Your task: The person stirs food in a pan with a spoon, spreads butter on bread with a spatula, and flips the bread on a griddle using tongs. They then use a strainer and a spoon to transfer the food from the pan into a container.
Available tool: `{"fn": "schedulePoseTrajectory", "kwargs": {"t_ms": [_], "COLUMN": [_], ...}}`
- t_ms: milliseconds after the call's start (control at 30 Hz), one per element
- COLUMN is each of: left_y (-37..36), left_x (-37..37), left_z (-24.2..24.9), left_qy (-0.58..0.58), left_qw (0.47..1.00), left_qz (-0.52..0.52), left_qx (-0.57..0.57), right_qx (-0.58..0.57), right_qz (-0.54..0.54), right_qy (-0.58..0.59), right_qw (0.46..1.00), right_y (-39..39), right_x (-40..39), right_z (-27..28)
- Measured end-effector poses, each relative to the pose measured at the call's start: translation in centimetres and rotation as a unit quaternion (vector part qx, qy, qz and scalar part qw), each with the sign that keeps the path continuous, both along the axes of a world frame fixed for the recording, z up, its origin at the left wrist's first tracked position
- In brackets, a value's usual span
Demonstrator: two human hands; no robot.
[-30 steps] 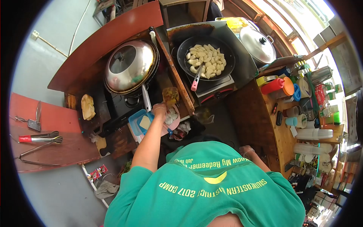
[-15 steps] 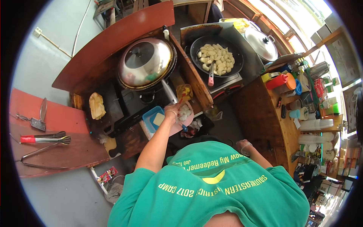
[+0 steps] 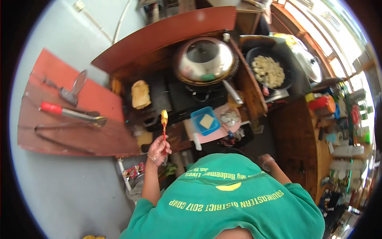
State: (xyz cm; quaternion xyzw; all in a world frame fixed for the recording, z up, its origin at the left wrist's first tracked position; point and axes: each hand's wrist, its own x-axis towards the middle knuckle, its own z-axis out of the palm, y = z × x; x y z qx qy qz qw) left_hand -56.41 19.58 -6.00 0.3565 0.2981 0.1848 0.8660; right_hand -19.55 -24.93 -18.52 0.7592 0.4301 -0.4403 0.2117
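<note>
Red-handled spoon [image 3: 164, 128] with yellow dollop [image 3: 164, 116], gripped in fingers of our gloved left hand [image 3: 158, 151], near browned bread [image 3: 140, 95]. Likely carrying step; next move calls for keeping it level. Our gloved right hand [image 3: 266, 161]: can't tell fingers.

The single head camera sits above the wearer's green short-sleeved shirt with yellow lettering [image 3: 238, 199], looking forward and steeply down. The shirt is nearest and spreads across the bottom middle. The wide, round field bends straight edges and has a dark rim. It holds both the left hand [image 3: 159, 150] in a clear glove, with a slim red-handled spoon [image 3: 164, 124], and the right hand [image 3: 267, 162]. Beyond the left hand, it reaches a domed steel lid [image 3: 225, 59]; beyond the right hand, a round black pan [image 3: 288, 65].
</note>
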Motion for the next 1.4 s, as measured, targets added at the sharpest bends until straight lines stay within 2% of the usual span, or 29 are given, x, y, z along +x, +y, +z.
{"fn": "schedulePoseTrajectory", "kwargs": {"t_ms": [67, 133, 167, 200, 233, 267, 300, 333, 367, 400, 433, 467, 567, 600, 633, 667, 700, 733, 767, 800, 833, 900, 933, 967, 1033, 1100, 1233, 1300, 1400], "left_y": [4.5, 11.3, 14.3, 17.1, 22.7, 20.0, 20.6, 21.3, 21.6, 21.4, 20.6, 19.5, 20.1, 20.3, 20.7, 21.7, 22.4, 23.0, 23.4, 22.4, 22.3, 21.9, 21.6, 21.9, 23.6, 24.0, 24.3, 23.9, 25.6], "left_x": [-2.0, -3.1, -3.1, -2.8, -3.2, -0.5, 0.3, 1.0, 1.3, 1.4, 0.8, -0.2, 0.2, 0.1, -0.2, -0.2, -0.2, -0.1, 0.1, 0.2, -0.2, -0.4, -0.5, -0.2, 0.9, 0.8, 1.2, 1.1, 2.8], "left_z": [1.4, 0.1, -0.7, -1.0, -5.3, 1.0, 1.7, 2.0, 2.0, 1.8, 1.4, 0.9, 0.8, 0.6, 0.2, -0.2, -0.7, -1.2, -1.4, -0.5, -1.4, -2.4, -2.0, -1.5, -0.9, -1.0, -2.0, -1.9, -0.4], "left_qy": [0.088, 0.228, 0.206, 0.329, 0.36, 0.43, 0.428, 0.51, 0.583, 0.594, 0.592, 0.57, 0.543, 0.543, 0.544, 0.518, 0.519, 0.523, 0.528, 0.527, 0.524, 0.455, 0.497, 0.499, 0.506, 0.511, 0.515, 0.491, 0.514], "left_qw": [0.982, 0.917, 0.896, 0.74, 0.685, 0.661, 0.663, 0.566, 0.46, 0.52, 0.523, 0.534, 0.556, 0.569, 0.581, 0.538, 0.538, 0.524, 0.511, 0.524, 0.525, 0.672, 0.58, 0.581, 0.55, 0.553, 0.563, 0.602, 0.575], "left_qz": [0.027, 0.078, 0.14, 0.143, 0.176, 0.163, 0.165, 0.142, 0.117, 0.136, 0.139, 0.122, 0.117, 0.133, 0.15, 0.183, 0.181, 0.174, 0.166, 0.149, 0.15, 0.165, 0.114, 0.107, 0.187, 0.174, 0.127, 0.122, 0.167], "left_qx": [0.167, 0.317, 0.368, 0.57, 0.609, 0.593, 0.592, 0.632, 0.659, 0.598, 0.597, 0.612, 0.618, 0.603, 0.587, 0.639, 0.639, 0.649, 0.658, 0.652, 0.653, 0.561, 0.635, 0.634, 0.638, 0.635, 0.633, 0.618, 0.614], "right_qx": [-0.002, 0.006, 0.006, -0.003, -0.011, -0.012, -0.02, -0.028, 0.006, 0.054, 0.109, 0.086, 0.232, 0.334, 0.204, 0.057, -0.065, -0.065, -0.065, -0.063, -0.061, -0.022, -0.053, -0.058, -0.054, -0.049, 0.026, 0.057, 0.023], "right_qz": [-0.016, 0.043, 0.047, 0.029, 0.009, 0.01, 0.024, 0.038, -0.086, -0.215, -0.329, -0.495, -0.368, -0.367, -0.274, -0.111, 0.049, 0.049, -0.097, -0.241, -0.243, -0.096, -0.061, -0.063, -0.03, -0.012, -0.068, -0.081, -0.027], "right_qy": [-0.004, -0.017, -0.018, -0.018, -0.019, -0.023, -0.024, -0.026, -0.009, 0.013, 0.031, 0.034, 0.148, 0.166, 0.099, 0.031, 0.004, 0.004, 0.018, 0.029, 0.027, -0.037, -0.042, -0.038, -0.019, -0.017, -0.042, -0.035, -0.053], "right_qw": [1.0, 0.999, 0.999, 0.999, 1.0, 1.0, 0.999, 0.999, 0.996, 0.975, 0.937, 0.864, 0.888, 0.852, 0.935, 0.992, 0.997, 0.997, 0.993, 0.968, 0.968, 0.994, 0.996, 0.996, 0.998, 0.999, 0.996, 0.994, 0.998], "right_y": [0.3, -0.5, 0.2, 0.8, 1.2, 1.6, 1.9, 2.1, -0.6, -3.6, -6.4, -5.3, -13.5, -15.6, -11.9, -8.2, -2.2, -2.3, -2.9, -2.7, -2.2, -1.8, -1.6, -1.9, -0.8, 0.0, 1.4, 2.2, 3.0], "right_x": [-1.2, -1.8, -2.3, -3.1, -3.6, -3.8, -4.0, -4.1, -3.1, -2.0, -1.0, -1.6, -0.9, -1.9, -3.2, -4.6, -6.7, -7.2, -7.7, -7.8, -7.7, -8.4, -8.6, -9.0, -8.6, -8.5, -7.0, -7.3, -7.8], "right_z": [-1.6, -6.2, -5.7, -4.7, -4.1, -3.5, -2.9, -2.5, -7.5, -12.9, -17.9, -15.8, -25.1, -27.8, -21.7, -15.4, -5.5, -5.3, -5.4, -4.9, -4.3, -3.5, -4.3, -4.4, -4.0, -4.3, -3.3, -3.1, -4.0]}}
